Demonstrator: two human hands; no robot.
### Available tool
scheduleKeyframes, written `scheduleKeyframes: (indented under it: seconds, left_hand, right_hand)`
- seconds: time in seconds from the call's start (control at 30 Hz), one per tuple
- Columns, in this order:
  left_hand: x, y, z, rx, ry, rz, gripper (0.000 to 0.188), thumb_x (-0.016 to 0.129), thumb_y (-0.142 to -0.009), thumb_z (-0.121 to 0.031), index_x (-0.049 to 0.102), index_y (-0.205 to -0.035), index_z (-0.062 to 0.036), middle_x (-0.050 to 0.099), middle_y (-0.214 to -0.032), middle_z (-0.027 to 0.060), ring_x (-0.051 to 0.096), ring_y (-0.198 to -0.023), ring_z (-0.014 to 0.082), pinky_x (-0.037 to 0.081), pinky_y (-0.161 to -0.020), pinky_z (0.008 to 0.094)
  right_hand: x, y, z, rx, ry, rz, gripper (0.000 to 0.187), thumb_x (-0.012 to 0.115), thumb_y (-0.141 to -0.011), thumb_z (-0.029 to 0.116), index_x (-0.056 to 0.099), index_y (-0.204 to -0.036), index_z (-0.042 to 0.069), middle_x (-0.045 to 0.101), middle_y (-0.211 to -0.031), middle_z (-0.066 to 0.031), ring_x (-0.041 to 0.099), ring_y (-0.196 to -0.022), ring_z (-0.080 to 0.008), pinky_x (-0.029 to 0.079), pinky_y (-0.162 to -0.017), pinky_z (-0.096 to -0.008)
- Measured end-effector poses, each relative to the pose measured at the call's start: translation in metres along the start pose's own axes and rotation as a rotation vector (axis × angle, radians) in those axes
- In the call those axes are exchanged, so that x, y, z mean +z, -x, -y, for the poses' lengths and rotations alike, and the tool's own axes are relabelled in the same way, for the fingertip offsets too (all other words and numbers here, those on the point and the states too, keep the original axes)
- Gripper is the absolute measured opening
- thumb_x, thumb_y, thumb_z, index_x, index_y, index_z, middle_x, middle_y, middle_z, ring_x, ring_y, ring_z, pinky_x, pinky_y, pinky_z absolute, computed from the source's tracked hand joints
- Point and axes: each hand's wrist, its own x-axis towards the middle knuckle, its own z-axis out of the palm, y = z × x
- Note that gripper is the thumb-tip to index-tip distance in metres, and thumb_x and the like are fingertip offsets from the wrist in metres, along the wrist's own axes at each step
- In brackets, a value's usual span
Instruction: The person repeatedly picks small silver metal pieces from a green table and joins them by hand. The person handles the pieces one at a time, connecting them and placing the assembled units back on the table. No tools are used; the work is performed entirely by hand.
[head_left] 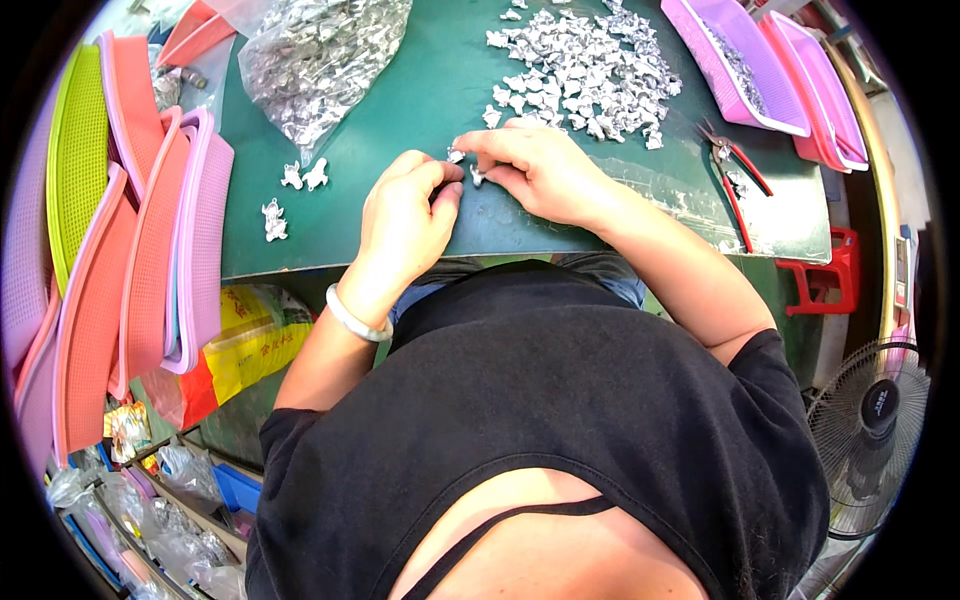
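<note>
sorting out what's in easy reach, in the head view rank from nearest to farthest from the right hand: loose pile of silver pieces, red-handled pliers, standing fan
From the right hand:
1. Loose pile of silver pieces, just beyond the hand on the green table.
2. Red-handled pliers, off to the right near the table's edge.
3. Standing fan, far right, down beside the person, off the table.
</note>
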Motion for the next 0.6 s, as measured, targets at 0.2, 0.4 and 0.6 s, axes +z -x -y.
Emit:
scheduleKeyframes:
  seconds: [0.2,0.4,0.6]
  left_hand:
    - [-0.001,0.000,0.000,-0.049,0.092,0.045,0.010,0.060,-0.076,-0.005,0.063,-0.084,0.0002,0.055,-0.074,0.0060,0.053,-0.065,0.0134,0.041,-0.057,0.0241]
    - [-0.003,-0.001,-0.010,-0.234,0.389,0.073,0.013,0.060,-0.080,-0.011,0.063,-0.083,0.0009,0.057,-0.071,0.0001,0.048,-0.063,0.0055,0.038,-0.056,0.0202]
    - [-0.002,-0.002,-0.007,-0.384,0.675,0.111,0.017,0.057,-0.083,-0.017,0.063,-0.085,-0.0013,0.057,-0.069,-0.0011,0.047,-0.059,0.0045,0.037,-0.055,0.0187]
  right_hand:
    - [-0.006,0.003,0.008,0.217,-0.485,-0.071,0.040,0.058,-0.076,-0.004,0.052,-0.115,0.007,0.058,-0.076,-0.0006,0.051,-0.067,-0.0059,0.043,-0.063,-0.0203]
    - [-0.017,0.004,0.018,0.191,-0.470,-0.078,0.046,0.058,-0.075,-0.005,0.048,-0.119,0.006,0.058,-0.077,-0.0010,0.053,-0.069,-0.0070,0.044,-0.065,-0.0217]
    - [-0.017,-0.002,0.025,0.037,-0.265,-0.212,0.043,0.060,-0.071,-0.001,0.051,-0.113,0.006,0.060,-0.075,-0.0061,0.058,-0.070,-0.0226,0.047,-0.064,-0.0319]
